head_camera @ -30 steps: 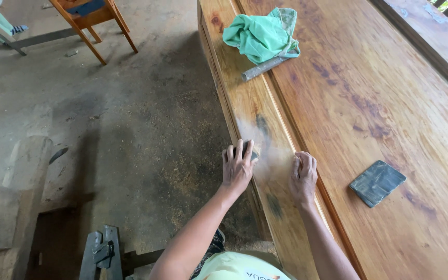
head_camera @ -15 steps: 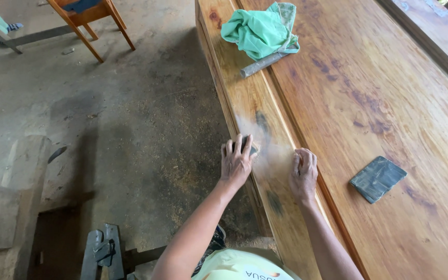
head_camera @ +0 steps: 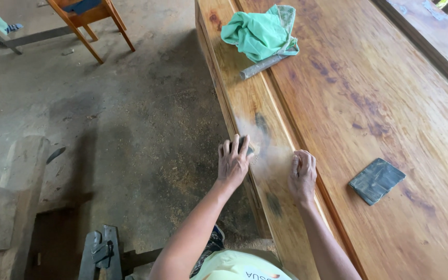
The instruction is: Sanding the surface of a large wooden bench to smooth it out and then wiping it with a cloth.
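Observation:
My left hand presses a small dark sanding pad onto the near strip of a long varnished wooden panel, right at its left edge. Pale dust clouds the wood around the pad. My right hand rests with curled fingers on the same strip, just right of the left hand, holding nothing. A grey sheet of sandpaper lies flat on the panel further right.
A green cloth lies over a grey metal rod at the far end of the panel. A wooden chair stands on the dusty concrete floor. Wood blocks and a metal clamp lie at lower left.
My left hand with the pad has slid a little forward along the panel's edge. My right hand has stayed in place.

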